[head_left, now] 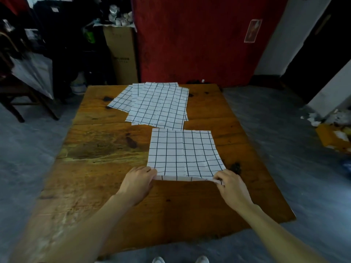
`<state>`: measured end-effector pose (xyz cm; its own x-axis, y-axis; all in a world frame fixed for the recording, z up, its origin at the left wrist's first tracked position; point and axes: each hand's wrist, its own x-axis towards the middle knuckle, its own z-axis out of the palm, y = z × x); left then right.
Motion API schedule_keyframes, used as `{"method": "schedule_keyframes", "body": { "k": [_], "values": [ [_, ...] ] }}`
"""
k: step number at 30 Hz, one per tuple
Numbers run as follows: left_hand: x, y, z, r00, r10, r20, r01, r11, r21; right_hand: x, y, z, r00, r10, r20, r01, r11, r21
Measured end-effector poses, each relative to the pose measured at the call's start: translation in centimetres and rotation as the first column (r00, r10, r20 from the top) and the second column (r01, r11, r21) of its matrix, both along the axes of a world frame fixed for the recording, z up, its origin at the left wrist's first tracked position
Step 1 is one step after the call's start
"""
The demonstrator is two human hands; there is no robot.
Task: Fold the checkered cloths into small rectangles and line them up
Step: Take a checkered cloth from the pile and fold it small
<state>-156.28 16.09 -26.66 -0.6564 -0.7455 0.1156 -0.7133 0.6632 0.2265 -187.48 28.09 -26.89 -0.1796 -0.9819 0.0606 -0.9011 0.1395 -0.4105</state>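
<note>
Checkered cloth (182, 154), white, black grid, creased

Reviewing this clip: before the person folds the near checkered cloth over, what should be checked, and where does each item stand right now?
1. Left hand has a grip on the near left corner of the near cloth: ok.
2. Right hand pinches the near right corner: ok.
3. Near edge lifted off the table evenly on both sides: ok.
4. Cloth lies flat, no bunching; only a centre crease shows: ok.
5. Far edge clear of the pile of unfolded cloths: cannot tell, they nearly meet.
6. Bare table available to line up folded pieces: ok, wood is bare to the left.
</note>
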Motion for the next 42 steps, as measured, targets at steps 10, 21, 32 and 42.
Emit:
{"method": "schedule_keyframes", "body": {
  "k": [10, 21, 32, 42],
  "values": [
    [0.9, 7.0, 2.2, 0.996, 0.073, 0.045, -0.072, 0.997, -0.011, -1.2, 5.5, 0.7, 0.999, 0.042, 0.015, -0.041, 0.999, -0.018],
    [1.2, 17.7, 3.8, 0.985, 0.172, 0.021, -0.171, 0.984, -0.044, -2.0, 13.9, 0.3, 0.991, 0.118, 0.068, -0.111, 0.989, -0.096],
    [3.0, 16.3, 4.8, 0.970, 0.216, -0.110, -0.224, 0.972, -0.068, -0.9, 11.4, 2.1, 0.992, 0.126, 0.026, -0.122, 0.983, -0.137],
    [3.8, 10.2, 3.6, 0.953, 0.204, -0.225, -0.211, 0.977, -0.009, 1.0, 6.2, 3.4, 1.000, -0.008, -0.018, 0.006, 0.998, -0.065]
  ]
}}
